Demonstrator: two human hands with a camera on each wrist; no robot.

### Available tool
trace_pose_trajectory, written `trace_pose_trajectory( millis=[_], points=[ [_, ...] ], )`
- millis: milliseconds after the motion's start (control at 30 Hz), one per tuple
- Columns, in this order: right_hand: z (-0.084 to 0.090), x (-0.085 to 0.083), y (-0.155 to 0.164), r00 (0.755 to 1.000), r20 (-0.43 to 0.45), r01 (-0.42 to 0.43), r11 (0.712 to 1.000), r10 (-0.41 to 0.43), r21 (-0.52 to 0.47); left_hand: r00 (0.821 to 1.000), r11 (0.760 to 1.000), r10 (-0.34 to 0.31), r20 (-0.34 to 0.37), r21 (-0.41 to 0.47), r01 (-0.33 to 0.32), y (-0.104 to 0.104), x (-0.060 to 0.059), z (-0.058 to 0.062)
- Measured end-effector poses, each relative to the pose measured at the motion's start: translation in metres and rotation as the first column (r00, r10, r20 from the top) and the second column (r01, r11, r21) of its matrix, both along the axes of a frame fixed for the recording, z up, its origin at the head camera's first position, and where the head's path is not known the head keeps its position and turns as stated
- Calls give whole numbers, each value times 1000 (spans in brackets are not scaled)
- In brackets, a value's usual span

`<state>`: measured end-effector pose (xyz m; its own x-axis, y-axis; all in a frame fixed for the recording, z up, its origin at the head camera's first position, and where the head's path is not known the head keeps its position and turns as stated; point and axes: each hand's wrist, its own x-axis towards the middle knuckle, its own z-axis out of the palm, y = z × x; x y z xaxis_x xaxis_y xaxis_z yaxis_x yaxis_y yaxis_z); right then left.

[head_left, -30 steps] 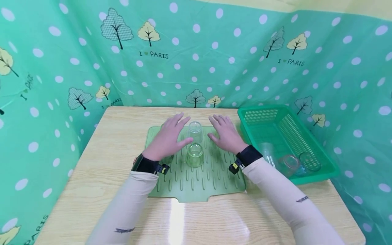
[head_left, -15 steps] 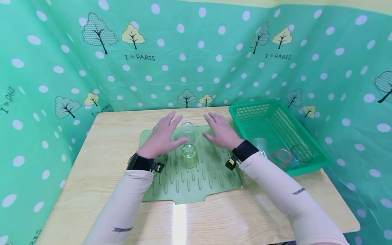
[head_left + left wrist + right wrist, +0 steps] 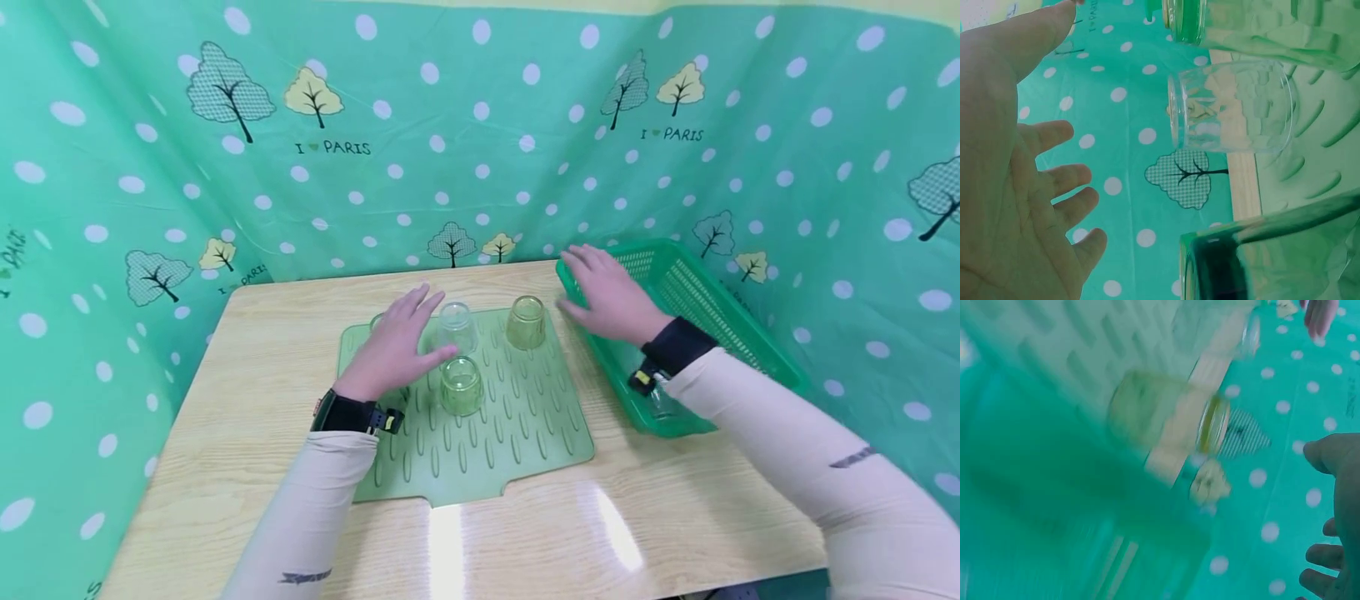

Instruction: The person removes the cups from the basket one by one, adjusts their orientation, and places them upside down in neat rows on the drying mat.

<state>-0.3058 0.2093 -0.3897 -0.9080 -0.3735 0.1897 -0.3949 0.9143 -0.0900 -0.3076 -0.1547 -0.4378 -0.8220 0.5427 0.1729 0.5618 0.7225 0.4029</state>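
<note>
My left hand (image 3: pixel 393 348) hovers over the left side of the green drying mat (image 3: pixel 517 433), fingers spread and holding nothing. Beside it stand a clear glass (image 3: pixel 457 329) and a light green glass (image 3: pixel 461 387), both upside down. Another green glass (image 3: pixel 1279 256) shows low in the left wrist view; my left hand mostly hides it from the head camera. An upturned yellowish glass (image 3: pixel 526 323) sits at the mat's back right. My right hand (image 3: pixel 611 296), its fingers loosely extended, is over the left rim of the green plastic basket (image 3: pixel 750 337) with nothing held.
Inside the basket, a clear glass (image 3: pixel 662 404) shows below my right wrist; my arm covers the other contents. Wooden tabletop (image 3: pixel 262 358) surrounds the mat. A polka-dot curtain (image 3: pixel 480 150) stands behind and along both sides.
My right hand has moved right, from above the mat to the basket, uncovering the yellowish glass. My left hand has stayed nearly in place. The head view has shifted slightly.
</note>
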Motion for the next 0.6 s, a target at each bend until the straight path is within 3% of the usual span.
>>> trace_pose_trajectory(
  millis=[267,433,600],
  points=[
    [21,18,74,987,114,105,989,-116,100,1000,999,6,19,49,-6,3,1,-3],
    [37,24,118,954,209,183,969,-217,168,1000,997,-6,18,77,5,6,-2,-6],
    [41,31,150,915,304,185,945,-266,270,1000,996,-5,19,90,3,7,-2,-8]
  ],
)
